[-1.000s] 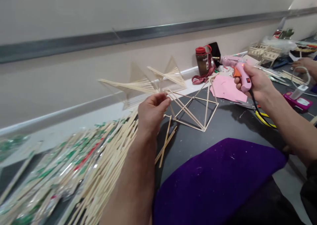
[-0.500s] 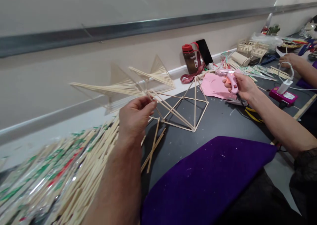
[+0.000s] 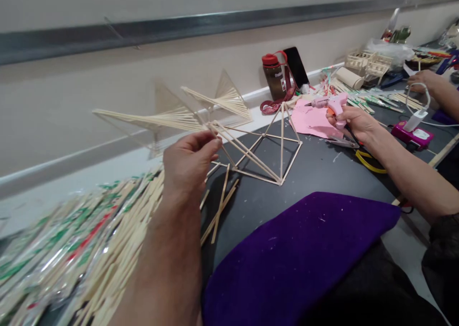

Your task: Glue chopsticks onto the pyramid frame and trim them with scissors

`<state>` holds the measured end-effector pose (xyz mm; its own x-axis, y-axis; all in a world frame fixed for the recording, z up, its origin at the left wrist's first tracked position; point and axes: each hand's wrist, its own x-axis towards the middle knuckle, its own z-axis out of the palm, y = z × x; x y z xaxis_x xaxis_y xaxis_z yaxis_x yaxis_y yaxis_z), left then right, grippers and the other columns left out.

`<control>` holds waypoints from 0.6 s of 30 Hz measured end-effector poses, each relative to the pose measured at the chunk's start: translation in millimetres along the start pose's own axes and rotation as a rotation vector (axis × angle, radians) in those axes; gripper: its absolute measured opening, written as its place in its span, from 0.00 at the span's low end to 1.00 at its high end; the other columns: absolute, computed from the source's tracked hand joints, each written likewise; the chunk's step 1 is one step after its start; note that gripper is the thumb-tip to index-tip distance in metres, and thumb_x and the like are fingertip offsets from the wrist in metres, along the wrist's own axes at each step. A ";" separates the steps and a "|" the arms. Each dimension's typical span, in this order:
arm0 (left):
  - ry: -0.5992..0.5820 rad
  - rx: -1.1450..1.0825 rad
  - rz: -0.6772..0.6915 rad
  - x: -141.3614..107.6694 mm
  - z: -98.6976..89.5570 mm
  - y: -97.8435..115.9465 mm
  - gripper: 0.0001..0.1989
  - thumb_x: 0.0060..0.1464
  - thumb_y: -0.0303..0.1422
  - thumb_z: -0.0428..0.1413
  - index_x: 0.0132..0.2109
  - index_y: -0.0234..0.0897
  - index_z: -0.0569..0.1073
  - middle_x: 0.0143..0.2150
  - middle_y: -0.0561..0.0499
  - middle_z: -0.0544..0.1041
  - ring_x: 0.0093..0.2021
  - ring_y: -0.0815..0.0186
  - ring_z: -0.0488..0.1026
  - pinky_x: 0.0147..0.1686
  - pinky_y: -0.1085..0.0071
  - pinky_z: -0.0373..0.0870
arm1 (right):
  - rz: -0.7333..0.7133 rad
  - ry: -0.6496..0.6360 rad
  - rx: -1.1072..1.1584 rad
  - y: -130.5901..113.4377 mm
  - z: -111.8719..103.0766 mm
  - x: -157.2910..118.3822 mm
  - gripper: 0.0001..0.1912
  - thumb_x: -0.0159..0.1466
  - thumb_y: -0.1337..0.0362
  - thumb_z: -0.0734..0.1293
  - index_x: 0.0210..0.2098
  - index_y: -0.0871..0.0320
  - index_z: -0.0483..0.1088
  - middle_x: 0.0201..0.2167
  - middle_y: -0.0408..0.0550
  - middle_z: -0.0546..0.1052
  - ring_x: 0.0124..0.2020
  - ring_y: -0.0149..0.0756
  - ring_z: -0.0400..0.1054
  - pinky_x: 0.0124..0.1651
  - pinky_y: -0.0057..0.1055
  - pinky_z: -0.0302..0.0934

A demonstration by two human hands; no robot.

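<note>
The left hand [image 3: 193,161] has its thumb and fingers pinched together at the upper left corner of the thin stick frame [image 3: 282,142], which stands on the dark tabletop [image 3: 324,170] in front of the person. Pressing too hard there, or tugging sideways, could flex the slender sticks and pop a joint. The right hand [image 3: 358,124] is wrapped around the pink glue gun [image 3: 335,104], whose nozzle points left, over the pink sheet [image 3: 304,120] and well apart from the left fingers. If the tip is hot, a careless swing toward the pinched corner could burn them, and a drip could land on the sheet. The cord runs down near the yellow-handled tool [image 3: 371,162]; should it catch there, the gun might jerk. The twisted stick model [image 3: 168,119] looks close behind the left hand, so a backward nudge might knock it. Loose sticks [image 3: 222,204] lie crossed beside the left forearm, where a low sweep of that arm could scatter them.
</note>
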<state>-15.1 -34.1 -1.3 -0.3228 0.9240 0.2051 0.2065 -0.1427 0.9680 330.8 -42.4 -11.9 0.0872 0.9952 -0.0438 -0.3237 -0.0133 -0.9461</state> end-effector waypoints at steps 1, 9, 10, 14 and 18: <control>0.010 -0.009 -0.002 -0.4 0.2 0.7 0.12 0.37 0.27 0.65 0.35 0.32 0.81 0.29 0.54 0.78 0.29 0.72 0.70 0.26 0.77 0.66 | 0.045 0.047 -0.022 0.5 0.2 1.9 0.13 0.45 0.79 0.64 0.30 0.61 0.68 0.26 0.45 0.73 0.28 0.27 0.67 0.32 0.22 0.68; -0.049 -0.015 0.092 3.8 -2.1 -5.9 0.16 0.45 0.25 0.61 0.44 0.36 0.78 0.40 0.50 0.80 0.39 0.64 0.77 0.32 0.72 0.76 | 0.116 0.265 -1.186 0.3 -18.6 23.3 0.08 0.57 0.70 0.69 0.24 0.59 0.67 0.24 0.47 0.70 0.31 0.38 0.69 0.34 0.34 0.63; -0.063 -0.007 0.123 5.2 -2.9 -8.0 0.17 0.46 0.26 0.61 0.45 0.37 0.78 0.41 0.50 0.80 0.40 0.64 0.77 0.34 0.70 0.77 | 0.104 0.268 -1.321 -3.5 -19.4 19.8 0.10 0.57 0.69 0.71 0.22 0.59 0.67 0.24 0.49 0.71 0.34 0.42 0.69 0.35 0.36 0.62; -0.101 -0.024 0.200 7.2 -3.2 -12.1 0.17 0.47 0.27 0.60 0.47 0.38 0.77 0.44 0.49 0.80 0.45 0.62 0.78 0.38 0.68 0.80 | -0.199 0.238 -1.658 -17.8 7.8 -22.1 0.08 0.65 0.63 0.67 0.33 0.56 0.78 0.33 0.56 0.78 0.38 0.46 0.71 0.40 0.42 0.58; -0.094 -0.034 0.213 3.8 -0.2 -10.2 0.17 0.47 0.28 0.60 0.47 0.39 0.78 0.43 0.48 0.81 0.44 0.61 0.78 0.37 0.69 0.79 | -0.625 -0.193 -1.323 -13.8 82.1 -64.0 0.09 0.65 0.68 0.66 0.34 0.55 0.79 0.34 0.50 0.80 0.35 0.39 0.71 0.42 0.38 0.59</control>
<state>-18.7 -29.2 -10.3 -0.1875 0.9003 0.3928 0.2292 -0.3488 0.9087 252.3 -97.9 30.4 -0.2724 0.8684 0.4142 0.8037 0.4421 -0.3983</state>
